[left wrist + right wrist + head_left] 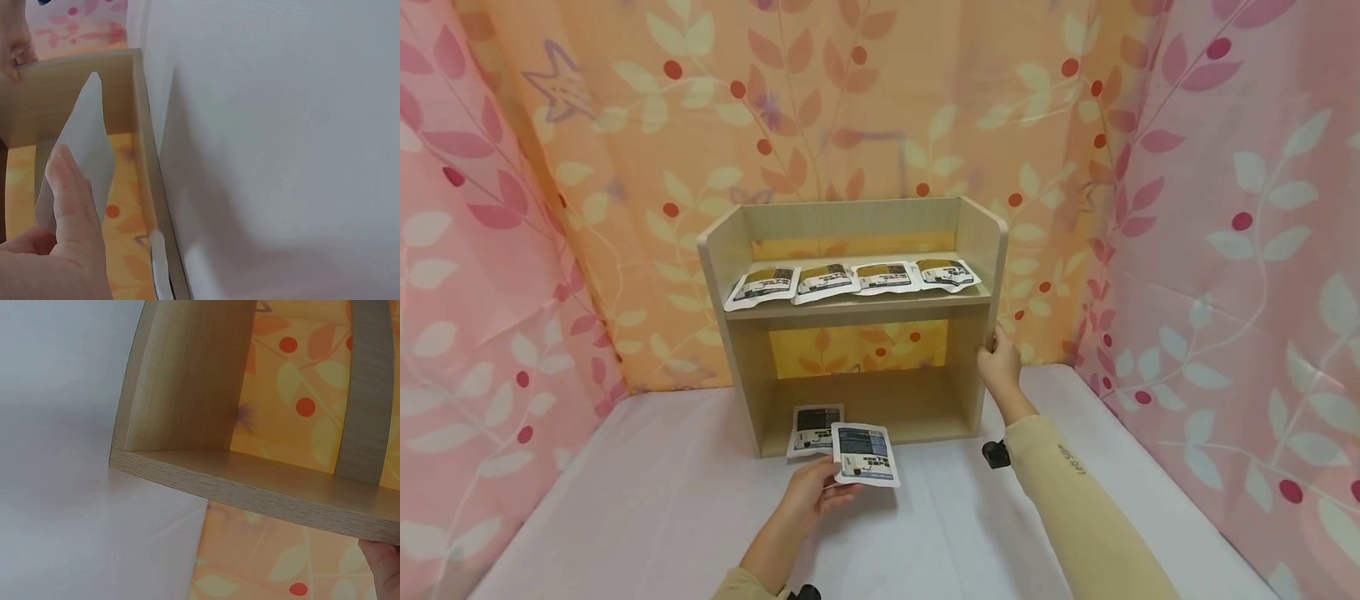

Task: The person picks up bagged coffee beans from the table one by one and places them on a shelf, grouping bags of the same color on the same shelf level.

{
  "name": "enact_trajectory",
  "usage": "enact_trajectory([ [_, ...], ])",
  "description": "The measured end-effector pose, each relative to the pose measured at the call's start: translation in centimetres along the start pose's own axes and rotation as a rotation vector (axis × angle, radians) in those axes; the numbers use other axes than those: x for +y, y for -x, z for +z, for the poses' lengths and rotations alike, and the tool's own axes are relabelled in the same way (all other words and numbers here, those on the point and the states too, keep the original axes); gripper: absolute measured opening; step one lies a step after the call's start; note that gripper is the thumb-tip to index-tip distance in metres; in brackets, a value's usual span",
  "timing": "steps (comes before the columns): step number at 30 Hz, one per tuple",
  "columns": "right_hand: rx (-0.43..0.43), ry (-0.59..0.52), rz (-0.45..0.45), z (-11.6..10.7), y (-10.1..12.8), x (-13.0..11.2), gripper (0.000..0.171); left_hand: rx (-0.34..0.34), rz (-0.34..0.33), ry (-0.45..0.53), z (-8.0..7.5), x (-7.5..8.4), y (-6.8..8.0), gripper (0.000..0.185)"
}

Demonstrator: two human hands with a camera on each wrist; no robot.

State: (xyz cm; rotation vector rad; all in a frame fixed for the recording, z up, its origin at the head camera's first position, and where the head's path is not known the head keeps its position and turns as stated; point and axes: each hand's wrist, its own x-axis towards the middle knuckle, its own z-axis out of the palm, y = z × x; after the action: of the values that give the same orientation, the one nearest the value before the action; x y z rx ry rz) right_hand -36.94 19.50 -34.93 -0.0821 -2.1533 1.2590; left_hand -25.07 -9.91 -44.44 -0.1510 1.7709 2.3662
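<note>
A small two-tier wooden shelf [857, 313] stands on the white-covered table. My left hand [811, 488] pinches a flat white-edged pouch [867, 455] with a dark printed label, thumb on the front and fingers behind. This pouch is in front of the lower tier, partly covering a second pouch [808, 427] at that tier's front left. The left wrist view shows the held pouch's plain pale face [87, 147] nearly edge-on. At the shelf's right side panel [250, 497], my right hand [1002, 367] grips the edge; only a fingertip or thumb shows in the right wrist view.
Several similar pouches lie side by side on the upper tier, from the leftmost pouch [766, 286] to the rightmost pouch [946, 273]. Patterned orange cloth [865, 100] hangs behind, with pink cloth [1247, 250] at both sides. White cloth covers the table [947, 533].
</note>
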Motion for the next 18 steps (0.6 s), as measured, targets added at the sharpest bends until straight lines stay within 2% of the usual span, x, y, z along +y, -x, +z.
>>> enact_trajectory([
  [7,0.001,0.009,-0.017,0.0,-0.2,0.2,0.03,0.014,-0.029,0.021,0.5,-0.1,-0.5,0.046],
  [13,-0.001,0.0,-0.002,-0.1,-0.1,0.1,0.033,-0.005,-0.023,0.054,0.7,-0.3,-0.9,0.048],
  [18,-0.01,-0.002,0.014,-0.1,0.0,-0.1,0.036,0.006,-0.026,0.075,1.0,-0.5,-1.2,0.047],
])
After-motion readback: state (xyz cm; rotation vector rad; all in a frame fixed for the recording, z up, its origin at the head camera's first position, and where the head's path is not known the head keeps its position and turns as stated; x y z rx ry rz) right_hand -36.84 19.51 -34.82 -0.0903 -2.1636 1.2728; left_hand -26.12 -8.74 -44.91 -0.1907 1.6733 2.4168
